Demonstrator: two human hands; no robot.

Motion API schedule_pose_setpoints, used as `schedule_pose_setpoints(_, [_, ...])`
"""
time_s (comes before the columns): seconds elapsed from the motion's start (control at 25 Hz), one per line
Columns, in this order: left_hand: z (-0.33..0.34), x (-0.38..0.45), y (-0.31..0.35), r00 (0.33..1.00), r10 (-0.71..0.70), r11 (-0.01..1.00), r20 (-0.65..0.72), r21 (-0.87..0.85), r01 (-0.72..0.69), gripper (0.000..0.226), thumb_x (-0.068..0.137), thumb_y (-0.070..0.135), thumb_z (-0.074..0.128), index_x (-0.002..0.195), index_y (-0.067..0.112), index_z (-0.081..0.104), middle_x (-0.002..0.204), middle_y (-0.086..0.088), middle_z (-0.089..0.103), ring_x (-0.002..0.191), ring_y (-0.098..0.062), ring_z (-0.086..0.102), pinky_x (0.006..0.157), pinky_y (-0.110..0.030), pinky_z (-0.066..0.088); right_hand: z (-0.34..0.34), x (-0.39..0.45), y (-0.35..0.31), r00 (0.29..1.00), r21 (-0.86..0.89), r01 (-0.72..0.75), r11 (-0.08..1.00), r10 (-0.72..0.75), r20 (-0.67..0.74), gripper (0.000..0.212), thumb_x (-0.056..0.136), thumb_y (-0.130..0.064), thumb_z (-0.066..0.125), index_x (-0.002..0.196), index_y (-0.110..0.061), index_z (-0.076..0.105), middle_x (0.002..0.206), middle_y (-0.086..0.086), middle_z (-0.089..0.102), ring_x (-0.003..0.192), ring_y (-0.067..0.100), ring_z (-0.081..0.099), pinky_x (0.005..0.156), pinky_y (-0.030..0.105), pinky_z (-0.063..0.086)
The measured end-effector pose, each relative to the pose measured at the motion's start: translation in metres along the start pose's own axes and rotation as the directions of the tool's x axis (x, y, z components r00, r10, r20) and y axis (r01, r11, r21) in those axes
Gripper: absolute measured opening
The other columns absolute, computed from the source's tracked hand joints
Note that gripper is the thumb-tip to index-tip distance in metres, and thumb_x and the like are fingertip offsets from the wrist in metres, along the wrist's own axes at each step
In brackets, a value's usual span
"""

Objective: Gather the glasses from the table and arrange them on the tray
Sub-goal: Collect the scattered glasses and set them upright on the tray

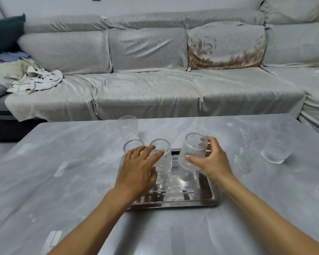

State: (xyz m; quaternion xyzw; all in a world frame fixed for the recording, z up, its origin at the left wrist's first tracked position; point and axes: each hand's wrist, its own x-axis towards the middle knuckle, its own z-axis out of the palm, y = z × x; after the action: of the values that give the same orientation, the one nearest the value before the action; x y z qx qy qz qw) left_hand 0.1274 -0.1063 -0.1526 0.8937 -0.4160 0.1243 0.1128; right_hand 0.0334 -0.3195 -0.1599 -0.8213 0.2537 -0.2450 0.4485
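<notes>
A shiny metal tray (201,199) lies on the grey table in front of me. My right hand (213,159) grips a ribbed clear glass (191,153), tilted above the tray's far right part. A second ribbed glass (164,162) stands upright on the tray; my left hand (138,168) rests against its near side with fingers spread, touching its rim. A third glass (133,145) shows behind my left fingers at the tray's far left corner. A fourth glass (127,127) stands on the table beyond the tray. A fifth glass (275,151) stands far right on the table.
The grey marbled table (63,172) spreads wide to both sides. Behind it runs a long sofa (155,85) under pale covers, with a crumpled cloth (35,80) at its left end.
</notes>
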Motion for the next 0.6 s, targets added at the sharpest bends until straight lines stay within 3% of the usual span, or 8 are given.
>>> schedule_pose_setpoints(0.28, [0.005, -0.001, -0.002, 0.999, 0.035, 0.999, -0.003, 0.008, -0.035, 0.067, 0.074, 0.012, 0.055, 0.138, 0.028, 0.045, 0.146, -0.006, 0.048, 0.131, -0.031, 0.042, 0.109, -0.047, 0.033, 0.025, 0.006, 0.002, 0.999, -0.167, 0.046, 0.985, -0.042, 0.027, 0.077, 0.059, -0.044, 0.083, 0.122, -0.029, 0.042, 0.112, -0.003, 0.066, 0.097, 0.020, 0.063, 0.083, 0.039, 0.054])
schedule_pose_setpoints(0.48, [0.003, 0.000, -0.007, 0.998, 0.050, 0.999, 0.042, -0.006, -0.050, 0.069, 0.074, 0.011, 0.051, 0.139, 0.029, 0.041, 0.149, -0.004, 0.044, 0.135, -0.028, 0.036, 0.112, -0.047, 0.029, 0.034, 0.006, 0.007, 0.997, -0.170, 0.051, 0.984, -0.041, 0.062, 0.080, 0.058, -0.049, 0.082, 0.123, -0.031, 0.040, 0.112, -0.004, 0.067, 0.095, 0.018, 0.064, 0.082, 0.037, 0.055])
schedule_pose_setpoints(0.6, [0.000, -0.002, -0.003, 0.998, 0.029, 0.998, 0.059, -0.062, -0.026, 0.063, 0.077, 0.015, 0.052, 0.138, 0.029, 0.044, 0.149, -0.003, 0.044, 0.135, -0.026, 0.036, 0.114, -0.045, 0.026, 0.031, 0.006, 0.008, 0.990, -0.159, 0.000, 0.987, 0.022, 0.139, 0.088, 0.060, -0.046, 0.085, 0.131, -0.027, 0.037, 0.124, 0.000, 0.063, 0.105, 0.020, 0.062, 0.089, 0.038, 0.052])
